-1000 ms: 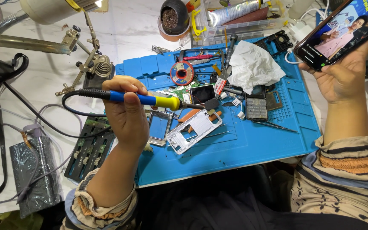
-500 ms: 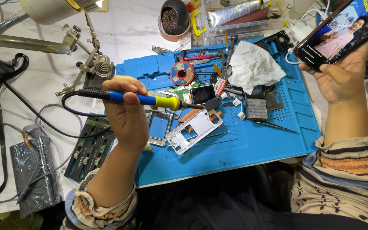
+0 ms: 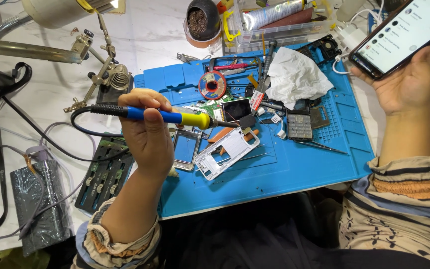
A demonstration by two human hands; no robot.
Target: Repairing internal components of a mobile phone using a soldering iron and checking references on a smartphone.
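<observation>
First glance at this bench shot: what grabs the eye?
The bright blue work mat at centre, strewn with small phone parts and a white phone frame. Over its left side the left hand grips a blue and yellow soldering iron. At top right the right hand holds up a lit smartphone.

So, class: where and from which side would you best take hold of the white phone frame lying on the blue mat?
Pinch the white phone frame across its two long side rails, coming from above. It lies flat and tilted on the blue mat, open in the middle, so only the thin rails offer grip.
</observation>
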